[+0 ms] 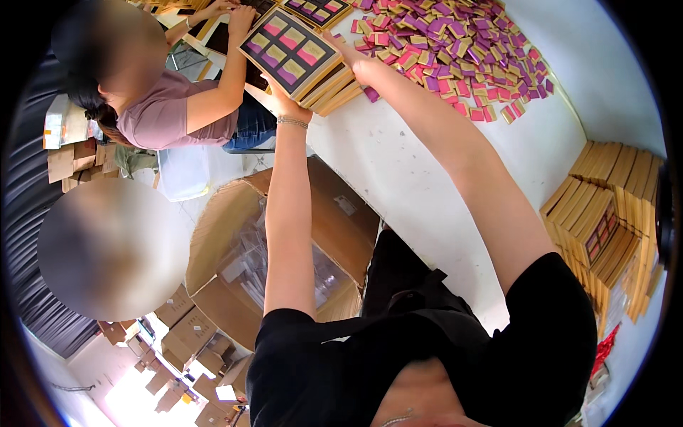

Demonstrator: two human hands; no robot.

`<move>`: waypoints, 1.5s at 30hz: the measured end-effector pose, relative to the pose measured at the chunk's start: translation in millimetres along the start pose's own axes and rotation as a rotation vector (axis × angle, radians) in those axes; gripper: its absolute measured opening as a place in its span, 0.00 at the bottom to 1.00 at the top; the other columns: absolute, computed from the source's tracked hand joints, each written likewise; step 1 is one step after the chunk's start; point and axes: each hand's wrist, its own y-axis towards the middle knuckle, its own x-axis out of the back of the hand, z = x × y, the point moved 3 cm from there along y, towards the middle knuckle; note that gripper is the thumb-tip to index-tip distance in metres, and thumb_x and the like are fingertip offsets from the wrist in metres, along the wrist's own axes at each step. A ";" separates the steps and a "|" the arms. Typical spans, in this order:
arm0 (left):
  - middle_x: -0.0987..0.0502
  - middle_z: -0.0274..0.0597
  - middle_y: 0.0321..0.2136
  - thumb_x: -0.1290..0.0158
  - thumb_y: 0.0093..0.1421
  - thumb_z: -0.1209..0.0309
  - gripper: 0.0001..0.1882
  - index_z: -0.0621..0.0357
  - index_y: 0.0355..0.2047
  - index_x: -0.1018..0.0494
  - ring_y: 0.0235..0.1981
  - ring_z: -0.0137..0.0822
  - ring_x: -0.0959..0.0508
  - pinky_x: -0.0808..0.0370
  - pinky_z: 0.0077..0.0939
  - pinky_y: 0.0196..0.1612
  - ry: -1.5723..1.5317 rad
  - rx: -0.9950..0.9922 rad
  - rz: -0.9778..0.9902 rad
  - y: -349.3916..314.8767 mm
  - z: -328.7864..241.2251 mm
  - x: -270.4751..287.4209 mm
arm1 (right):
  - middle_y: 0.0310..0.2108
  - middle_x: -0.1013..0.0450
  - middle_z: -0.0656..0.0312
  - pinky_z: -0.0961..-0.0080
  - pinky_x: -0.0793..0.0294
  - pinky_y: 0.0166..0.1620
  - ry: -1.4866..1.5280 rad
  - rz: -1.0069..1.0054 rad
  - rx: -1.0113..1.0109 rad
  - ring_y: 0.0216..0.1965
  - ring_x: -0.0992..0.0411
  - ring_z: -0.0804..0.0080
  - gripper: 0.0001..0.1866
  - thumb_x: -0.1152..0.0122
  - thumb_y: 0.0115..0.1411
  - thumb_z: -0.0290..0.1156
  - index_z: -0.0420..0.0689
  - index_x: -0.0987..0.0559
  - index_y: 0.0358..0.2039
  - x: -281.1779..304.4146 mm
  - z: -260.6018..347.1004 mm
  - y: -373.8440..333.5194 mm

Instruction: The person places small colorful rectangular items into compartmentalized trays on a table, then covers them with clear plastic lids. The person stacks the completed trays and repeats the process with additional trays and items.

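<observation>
Both my arms reach toward the far edge of the white table. Between my hands is a stack of shallow gold-edged trays [316, 85]; the top one has a black insert with several pink, purple and gold small boxes in its slots. My left hand [283, 103] is closed on the near left side of the stack, a bracelet on its wrist. On the stack's right side my right hand [347, 55] grips, its fingers partly hidden. Just beyond stands another filled tray [316, 10]. Loose small pink, purple and gold boxes [455, 53] lie spread right of my right hand.
A co-worker [178, 107] in a mauve shirt sits at the left, hands over trays. Below my left arm is a big open carton [220, 285] with clear plastic pieces inside. Tall stacks of gold-edged trays [605, 206] stand at the right of the white table [427, 206].
</observation>
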 end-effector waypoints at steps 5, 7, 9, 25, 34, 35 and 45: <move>0.36 0.35 0.63 0.65 0.65 0.34 0.39 0.47 0.66 0.44 0.62 0.41 0.35 0.36 0.41 0.63 0.060 -0.048 0.028 -29.3 -8.2 -17.7 | 0.57 0.29 0.59 0.64 0.28 0.56 0.386 0.047 0.009 0.55 0.29 0.64 0.40 0.55 0.61 0.69 0.47 0.28 0.59 -10.4 -13.3 -32.7; 0.38 0.38 0.64 0.64 0.65 0.35 0.40 0.49 0.67 0.46 0.63 0.41 0.37 0.37 0.41 0.64 0.142 -0.028 0.087 -51.3 -4.1 -37.8 | 0.58 0.30 0.62 0.67 0.27 0.56 0.510 -0.036 0.027 0.55 0.29 0.69 0.36 0.52 0.64 0.62 0.47 0.32 0.61 -12.8 -5.1 -81.3; 0.39 0.38 0.65 0.63 0.64 0.36 0.41 0.49 0.68 0.47 0.63 0.42 0.37 0.36 0.41 0.64 0.151 0.023 0.184 -76.6 7.5 -62.7 | 0.60 0.33 0.62 0.67 0.30 0.59 0.527 -0.127 0.142 0.58 0.32 0.70 0.36 0.53 0.65 0.61 0.48 0.35 0.64 -7.6 -2.0 -134.0; 0.29 0.39 0.57 0.61 0.63 0.35 0.40 0.54 0.62 0.37 0.57 0.36 0.28 0.30 0.33 0.59 0.271 0.763 0.826 -224.7 350.6 -327.9 | 0.61 0.34 0.62 0.70 0.34 0.61 0.516 -0.983 0.707 0.60 0.35 0.69 0.36 0.59 0.68 0.61 0.45 0.37 0.65 236.9 -79.0 -517.5; 0.29 0.44 0.57 0.59 0.64 0.36 0.40 0.57 0.62 0.37 0.57 0.39 0.29 0.31 0.37 0.59 0.354 0.801 0.808 -204.4 356.5 -353.2 | 0.67 0.43 0.60 0.70 0.49 0.68 0.759 -1.312 0.881 0.68 0.47 0.68 0.37 0.57 0.69 0.56 0.41 0.44 0.68 228.1 -109.3 -505.4; 0.30 0.45 0.57 0.60 0.64 0.36 0.41 0.57 0.63 0.39 0.57 0.40 0.29 0.31 0.38 0.59 0.403 0.771 0.811 -210.2 343.1 -367.1 | 0.66 0.42 0.59 0.69 0.49 0.68 0.736 -1.288 0.943 0.68 0.47 0.67 0.37 0.57 0.69 0.56 0.41 0.44 0.68 215.3 -98.4 -511.7; 0.29 0.43 0.54 0.41 0.53 0.80 0.39 0.56 0.64 0.44 0.55 0.37 0.28 0.31 0.32 0.58 0.611 0.466 1.131 -287.4 285.1 -419.3 | 0.57 0.32 0.52 0.75 0.31 0.53 0.106 -1.431 1.036 0.55 0.32 0.68 0.44 0.35 0.55 0.32 0.36 0.46 0.68 176.2 -56.3 -554.9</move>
